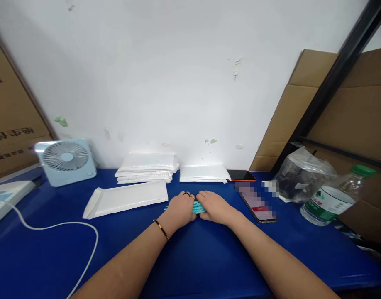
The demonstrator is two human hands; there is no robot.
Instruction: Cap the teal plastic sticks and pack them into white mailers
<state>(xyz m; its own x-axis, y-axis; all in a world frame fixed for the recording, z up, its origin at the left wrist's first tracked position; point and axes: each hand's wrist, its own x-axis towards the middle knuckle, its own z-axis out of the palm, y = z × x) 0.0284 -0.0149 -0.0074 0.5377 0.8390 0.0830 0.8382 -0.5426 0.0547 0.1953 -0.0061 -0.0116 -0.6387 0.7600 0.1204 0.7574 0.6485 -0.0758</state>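
Observation:
My left hand (181,209) and my right hand (216,209) meet near the middle of the blue table (203,257). Both are closed around a small stack of flat turquoise packets (198,207), of which only the middle and a bit of the left end show between and beside my fingers. What the packets contain cannot be made out. Just left of my left hand lies a single white padded envelope (131,199), its flap end toward the left. Behind my hands, a short pile of white padded envelopes (204,172) rests by the wall.
A taller pile of white padded envelopes (147,166) stands at the back. On the left are a small light-blue fan (67,160) and a white cable (91,226). To the right are a phone (255,203), an orange-edged phone (242,175), a plastic-wrapped container (299,176) and a water bottle (330,203).

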